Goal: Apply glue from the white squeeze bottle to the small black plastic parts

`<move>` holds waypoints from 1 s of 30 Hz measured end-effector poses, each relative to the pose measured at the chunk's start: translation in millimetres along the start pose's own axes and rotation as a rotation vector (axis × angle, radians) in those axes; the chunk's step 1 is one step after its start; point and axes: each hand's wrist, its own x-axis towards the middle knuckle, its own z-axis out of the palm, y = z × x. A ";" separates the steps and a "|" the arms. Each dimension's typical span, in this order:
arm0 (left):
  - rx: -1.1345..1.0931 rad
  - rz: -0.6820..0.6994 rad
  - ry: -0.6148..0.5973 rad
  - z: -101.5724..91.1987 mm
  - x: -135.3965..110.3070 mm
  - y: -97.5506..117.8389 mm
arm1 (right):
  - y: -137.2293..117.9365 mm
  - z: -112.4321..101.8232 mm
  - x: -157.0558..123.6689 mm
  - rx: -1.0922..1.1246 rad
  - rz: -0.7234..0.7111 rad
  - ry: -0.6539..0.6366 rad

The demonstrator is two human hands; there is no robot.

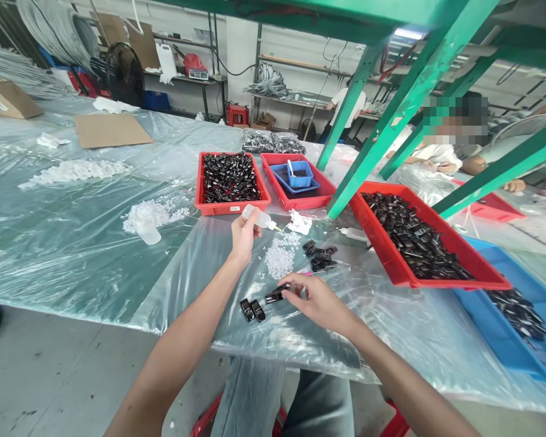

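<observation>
My left hand is closed around a translucent squeeze bottle, whose thin tip points right over small white bits. Lower down, the fingers of my right hand are closed on a glossy black plastic piece, with another black piece touching it at the left. Two more black pieces lie side by side just left of these. Beyond my right hand sits a small cluster of black pieces. The heap of white bits spreads between my hands, and a pink item partly shows behind my right fingers.
Red trays of black pieces stand at the back and right; another red tray holds blue containers. A blue tray is far right. Green posts rise from the plastic-covered table. White piles lie left. Other people sit opposite.
</observation>
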 end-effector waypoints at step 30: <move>0.024 -0.014 0.013 1.7 -1.1 2.9 | -0.2 18.3 7.1 -0.626 -0.333 -0.049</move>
